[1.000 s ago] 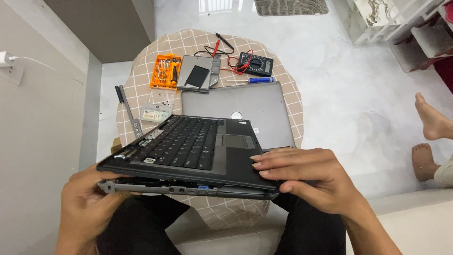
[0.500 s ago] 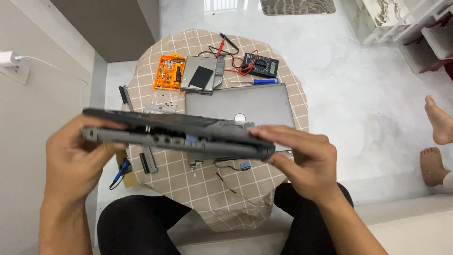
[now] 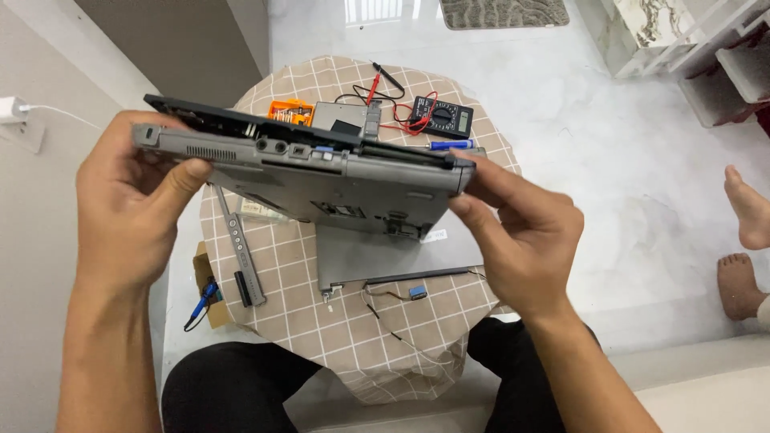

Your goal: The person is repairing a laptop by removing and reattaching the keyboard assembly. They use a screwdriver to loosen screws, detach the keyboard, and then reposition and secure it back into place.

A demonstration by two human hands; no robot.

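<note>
both grips (image 3: 128, 208) tilt laptop base (image 3: 337, 176) sideways

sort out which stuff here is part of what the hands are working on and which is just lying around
In hand:
- laptop base, tilted with its underside showing
- left hand, gripping its left end
- right hand, gripping its right corner

Lying about on the round table:
- grey lid panel
- multimeter with red and black leads
- orange screwdriver kit
- blue pen
- grey trim strip

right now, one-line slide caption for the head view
Both hands, left hand and right hand, hold a grey laptop base tilted above a checked table.
</note>
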